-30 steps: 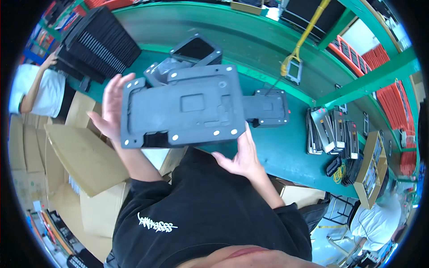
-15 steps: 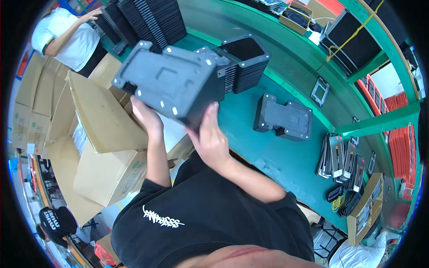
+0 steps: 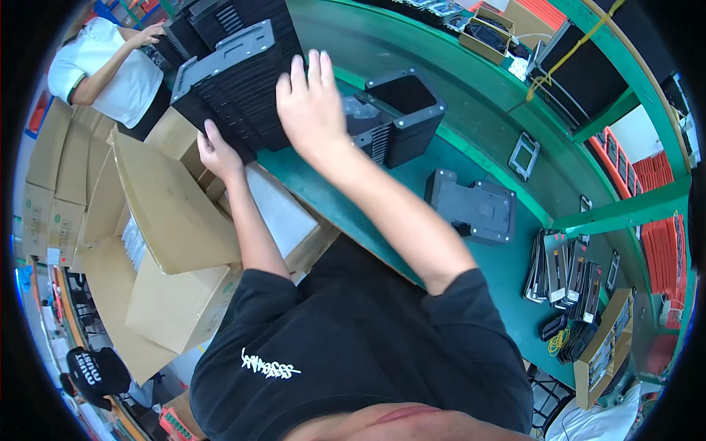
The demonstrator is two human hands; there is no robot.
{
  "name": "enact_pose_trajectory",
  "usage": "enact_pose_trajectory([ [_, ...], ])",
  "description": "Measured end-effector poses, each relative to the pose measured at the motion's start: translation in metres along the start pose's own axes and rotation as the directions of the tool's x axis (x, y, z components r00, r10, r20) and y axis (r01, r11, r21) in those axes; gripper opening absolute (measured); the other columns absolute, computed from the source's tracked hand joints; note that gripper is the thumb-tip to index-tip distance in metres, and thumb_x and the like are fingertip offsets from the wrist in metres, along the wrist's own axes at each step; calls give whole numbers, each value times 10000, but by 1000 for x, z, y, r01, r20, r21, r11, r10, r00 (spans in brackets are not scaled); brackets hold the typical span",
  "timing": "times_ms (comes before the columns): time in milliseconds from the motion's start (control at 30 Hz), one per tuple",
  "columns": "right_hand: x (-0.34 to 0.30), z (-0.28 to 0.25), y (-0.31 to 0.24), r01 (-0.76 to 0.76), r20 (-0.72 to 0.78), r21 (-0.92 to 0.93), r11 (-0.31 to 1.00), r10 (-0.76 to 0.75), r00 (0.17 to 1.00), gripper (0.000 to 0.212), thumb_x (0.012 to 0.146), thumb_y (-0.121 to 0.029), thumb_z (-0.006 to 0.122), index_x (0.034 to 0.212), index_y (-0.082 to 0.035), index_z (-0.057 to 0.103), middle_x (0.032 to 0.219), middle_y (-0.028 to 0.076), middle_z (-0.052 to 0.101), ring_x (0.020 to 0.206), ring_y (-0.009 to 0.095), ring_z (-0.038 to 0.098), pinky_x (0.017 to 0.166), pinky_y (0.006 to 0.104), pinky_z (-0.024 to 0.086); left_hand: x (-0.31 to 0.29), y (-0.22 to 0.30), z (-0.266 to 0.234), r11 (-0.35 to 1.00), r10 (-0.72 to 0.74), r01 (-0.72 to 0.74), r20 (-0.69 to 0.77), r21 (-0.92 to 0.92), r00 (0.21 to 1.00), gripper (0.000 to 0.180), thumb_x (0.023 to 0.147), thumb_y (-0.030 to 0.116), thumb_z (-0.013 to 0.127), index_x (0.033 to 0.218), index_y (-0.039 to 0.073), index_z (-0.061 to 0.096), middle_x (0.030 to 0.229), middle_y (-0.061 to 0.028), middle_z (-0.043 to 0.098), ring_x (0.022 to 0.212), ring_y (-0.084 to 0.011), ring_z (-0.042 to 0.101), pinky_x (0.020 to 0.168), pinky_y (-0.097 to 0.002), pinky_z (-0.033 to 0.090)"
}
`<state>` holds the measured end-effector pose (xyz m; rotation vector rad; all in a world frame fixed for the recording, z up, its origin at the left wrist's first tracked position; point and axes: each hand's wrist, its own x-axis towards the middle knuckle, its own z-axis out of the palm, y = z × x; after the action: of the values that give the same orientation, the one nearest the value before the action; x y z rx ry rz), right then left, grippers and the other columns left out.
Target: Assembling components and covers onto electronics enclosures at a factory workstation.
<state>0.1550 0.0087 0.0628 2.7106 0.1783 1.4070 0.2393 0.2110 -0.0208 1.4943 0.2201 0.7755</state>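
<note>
As it stood over the left end of the green worktop, close to the near edge, the tall black plastic block showed a greyish, recessed top face with small pale spots, and fine ridges ran like layers down its side. The left hand was at its lower near corner, thumb upward; whether it was grasping the block I could not tell. The right hand had its fingers straight and clasped nothing, just beside the block's right side; contact was unclear.

Before the near left edge, a brown cardboard carton with raised flaps held clear plastic wrapping. Another brown open carton beside it held a flat white sheet. Toward the far edge stood a deep black open-topped box, with a crumpled clear plastic bag near it.

A stepped black plastic block lay farther right, and thin grey-and-black rectangular panels leaned together near the right end. The right forearm crossed above the worktop, hiding part of it. At far left, a co-worker's hand reached toward dark stacked pieces.
</note>
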Motion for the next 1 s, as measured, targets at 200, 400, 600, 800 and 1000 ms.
enact_pose_trajectory([
  [200, 64, 3, 121, -249, 394, 622, 742, -22, 919, 916, 856, -577, 743, 1506, 13, 480, 1408, 309, 588, 1346, 414, 567, 1138, 472, 448, 18, -53, 2, 884, -162, 299, 364, -359, 917, 681, 1074, 522, 475, 1416, -63, 545, 1373, -113, 632, 1261, -223, 593, 1120, -356, 413],
  [400, 82, 44, 147, -383, 497, 655, 652, 10, 868, 1028, 803, -731, 738, 1517, -32, 497, 1424, 269, 592, 1359, 375, 560, 1147, 443, 436, -27, -38, 42, 899, -62, 278, 530, -338, 846, 718, 1075, 553, 437, 1494, -29, 478, 1437, -116, 589, 1309, -228, 564, 1151, -395, 390],
  [600, 67, 12, 222, -442, 706, 562, 699, -127, 697, 905, 860, -704, 709, 1486, -69, 557, 1342, 181, 659, 1249, 284, 612, 1060, 386, 472, -88, -24, 74, 878, 80, 307, 744, -367, 663, 912, 1044, 700, 307, 1638, 13, 220, 1679, -148, 306, 1562, -305, 258, 1278, -427, 169],
  [800, 39, -5, 223, -521, 590, 709, 476, 5, 807, 736, 980, -636, 600, 1444, -65, 592, 1319, 127, 674, 1213, 235, 607, 1055, 365, 454, -103, -27, 73, 853, 28, 391, 778, -346, 628, 874, 1050, 691, 270, 1663, 73, 183, 1710, -164, 226, 1571, -344, 225, 1271, -490, 155],
  [1000, -64, -20, 238, -690, 621, 642, 336, 300, 724, 606, 1083, -530, 463, 1417, -44, 602, 1364, 155, 666, 1285, 262, 605, 1088, 379, 458, -165, -6, 21, 987, -34, 114, 540, -117, 841, 453, 1092, 356, 475, 1387, 14, 503, 1316, -164, 592, 1147, -278, 609, 1031, -402, 470],
])
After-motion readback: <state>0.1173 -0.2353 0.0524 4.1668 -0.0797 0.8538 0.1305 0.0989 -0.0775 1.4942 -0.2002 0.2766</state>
